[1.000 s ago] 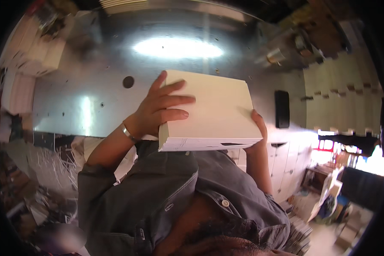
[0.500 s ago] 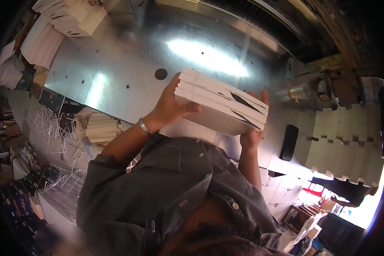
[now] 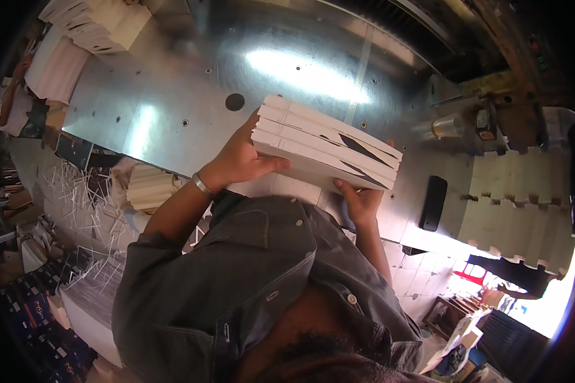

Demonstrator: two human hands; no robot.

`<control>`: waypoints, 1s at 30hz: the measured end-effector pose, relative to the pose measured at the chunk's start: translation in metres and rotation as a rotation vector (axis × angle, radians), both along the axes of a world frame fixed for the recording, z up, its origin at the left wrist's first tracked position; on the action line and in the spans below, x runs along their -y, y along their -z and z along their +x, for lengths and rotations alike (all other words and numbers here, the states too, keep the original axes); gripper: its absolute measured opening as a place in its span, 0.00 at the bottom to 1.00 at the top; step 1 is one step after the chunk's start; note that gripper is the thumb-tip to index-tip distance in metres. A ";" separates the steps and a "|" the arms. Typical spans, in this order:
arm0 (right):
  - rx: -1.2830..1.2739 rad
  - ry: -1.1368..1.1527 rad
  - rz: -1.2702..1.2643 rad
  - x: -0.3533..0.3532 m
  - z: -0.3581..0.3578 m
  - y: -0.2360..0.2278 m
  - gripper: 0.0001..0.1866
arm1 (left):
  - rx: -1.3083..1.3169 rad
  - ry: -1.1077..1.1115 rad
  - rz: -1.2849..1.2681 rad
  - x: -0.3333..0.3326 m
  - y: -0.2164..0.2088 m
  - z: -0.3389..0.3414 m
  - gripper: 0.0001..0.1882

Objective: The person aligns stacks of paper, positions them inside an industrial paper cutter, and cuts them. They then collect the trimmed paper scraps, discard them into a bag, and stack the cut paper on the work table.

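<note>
A thick stack of white booklets is held between both my hands, above the metal table. Dark patches mark its upper-facing edge. My left hand grips the stack's left end, thumb along the near side and fingers mostly hidden behind. My right hand clasps the near right corner, its thumb pressed on the near face and its other fingers largely hidden beneath or behind.
The metal table has small round holes. A black phone-like slab and stacked paper lie to the right, near a clear plastic cup. More paper stacks stand far left; paper strips litter the lower left.
The stack and both hands have shifted slightly left. My right thumb has moved from the stack's right corner inward onto its near face.
</note>
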State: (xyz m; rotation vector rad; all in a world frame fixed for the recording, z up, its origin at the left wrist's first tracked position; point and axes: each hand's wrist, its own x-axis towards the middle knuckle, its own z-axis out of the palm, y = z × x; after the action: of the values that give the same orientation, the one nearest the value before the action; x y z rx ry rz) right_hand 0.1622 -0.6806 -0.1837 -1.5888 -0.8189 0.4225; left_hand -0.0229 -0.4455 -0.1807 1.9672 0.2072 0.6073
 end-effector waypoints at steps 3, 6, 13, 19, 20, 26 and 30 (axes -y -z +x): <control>0.171 0.001 -0.053 0.004 0.004 0.002 0.56 | 0.067 -0.070 0.305 0.004 -0.003 -0.002 0.49; -0.155 -0.096 0.203 0.011 0.004 0.009 0.53 | 0.079 -0.041 0.364 0.003 0.000 -0.001 0.46; -0.124 0.150 0.056 0.012 -0.017 0.030 0.29 | 0.061 -0.038 -0.364 0.031 0.016 -0.004 0.39; -0.019 0.151 0.087 0.011 -0.019 0.028 0.28 | 0.151 -0.122 -0.194 0.030 0.001 -0.003 0.40; -0.042 0.169 0.110 0.012 -0.018 0.028 0.28 | 0.146 -0.118 -0.120 0.026 -0.004 -0.001 0.42; 0.018 -0.073 -0.371 0.009 0.003 0.000 0.27 | 0.039 -0.060 0.214 0.011 0.003 0.000 0.35; 0.114 -0.043 -0.378 0.011 0.001 -0.006 0.23 | -0.025 -0.053 0.070 0.023 -0.015 -0.002 0.20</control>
State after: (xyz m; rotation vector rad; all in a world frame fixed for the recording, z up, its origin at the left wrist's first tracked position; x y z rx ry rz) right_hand 0.1633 -0.6920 -0.1780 -1.9622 -0.8981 0.5454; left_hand -0.0249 -0.4683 -0.1661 2.0425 0.2568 0.6320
